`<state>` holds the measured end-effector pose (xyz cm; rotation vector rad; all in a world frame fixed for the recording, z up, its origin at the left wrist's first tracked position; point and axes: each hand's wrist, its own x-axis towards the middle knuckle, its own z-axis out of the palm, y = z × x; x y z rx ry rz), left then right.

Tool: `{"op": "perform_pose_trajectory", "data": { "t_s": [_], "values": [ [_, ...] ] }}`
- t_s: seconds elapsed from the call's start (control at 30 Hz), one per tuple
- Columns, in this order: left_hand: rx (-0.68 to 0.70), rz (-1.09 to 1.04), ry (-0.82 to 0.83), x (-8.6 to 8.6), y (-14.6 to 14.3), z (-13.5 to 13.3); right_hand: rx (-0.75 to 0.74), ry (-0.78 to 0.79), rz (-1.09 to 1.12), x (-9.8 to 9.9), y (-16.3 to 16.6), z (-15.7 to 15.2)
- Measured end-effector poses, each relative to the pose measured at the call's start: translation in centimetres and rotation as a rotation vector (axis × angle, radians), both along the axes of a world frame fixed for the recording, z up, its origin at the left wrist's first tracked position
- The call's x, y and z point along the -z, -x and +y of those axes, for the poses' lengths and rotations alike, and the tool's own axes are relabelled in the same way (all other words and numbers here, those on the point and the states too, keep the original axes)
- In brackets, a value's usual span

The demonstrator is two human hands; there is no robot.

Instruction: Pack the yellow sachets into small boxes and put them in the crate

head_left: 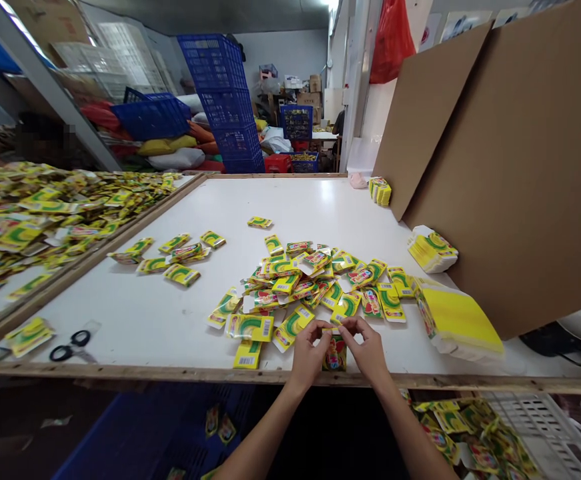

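Close to the table's front edge, a small printed carton (335,357) with a red, yellow and green face is held between both hands. My left hand (311,348) pinches its upper left side with thumb and fingers. At the upper right, my right hand (366,343) is closed on the same carton, fingertips near its top end. Just beyond my hands lies a loose heap of similar yellow-green cartons (290,283). One flat carton (293,327) rests right beside my left hand. The fingers partly cover the held carton's top.
Stacked flat cartons (463,323) stand at the right by a cardboard sheet (515,167). Black-handled scissors (73,347) lie at front left. A wooden rim (135,370) borders the white table (210,200). Below are a blue crate (135,427) and a white crate (545,427). A person sits far left.
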<state>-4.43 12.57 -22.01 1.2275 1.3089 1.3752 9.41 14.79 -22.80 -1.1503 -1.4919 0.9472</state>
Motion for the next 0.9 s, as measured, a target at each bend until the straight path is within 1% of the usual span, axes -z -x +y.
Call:
{"op": "perform_pose_trajectory", "data": {
  "t_s": [0.07, 0.13, 0.27, 0.33, 0.5, 0.67, 0.8, 0.83, 0.9],
  "values": [
    [-0.011, -0.008, -0.007, 0.2, -0.1, 0.0, -0.027, 0.016, -0.005, -0.2, -0.1, 0.3],
    [0.008, -0.011, -0.018, 0.4, -0.1, -0.2, -0.059, 0.018, -0.013, -0.1, -0.4, 0.3],
    [0.086, -0.031, -0.02, 0.9, 0.3, -0.9, -0.087, -0.002, 0.011, 0.9, -0.9, -0.5],
    [0.098, -0.029, -0.013, 1.0, 0.3, -1.2, -0.08, -0.013, 0.021, 1.5, -1.0, -1.0],
    [0.056, -0.063, -0.006, 1.0, 0.1, -1.3, -0.049, -0.04, 0.03, 1.7, -1.0, -1.6],
    [0.045, -0.004, -0.038, 1.0, 0.1, -1.1, -0.089, -0.105, -0.001, 1.5, -1.0, -1.3],
    [0.036, -0.031, -0.042, 1.0, -0.4, -1.0, -0.102, -0.125, -0.003, 1.5, -0.9, -1.1],
    [0.018, -0.029, -0.04, 0.9, -0.4, -1.1, -0.101, -0.13, -0.004, 1.6, -0.9, -1.2],
    [-0.059, -0.01, -0.041, 0.1, 0.4, -1.7, -0.081, -0.139, -0.008, 1.7, -0.9, -1.2]
  ]
}}
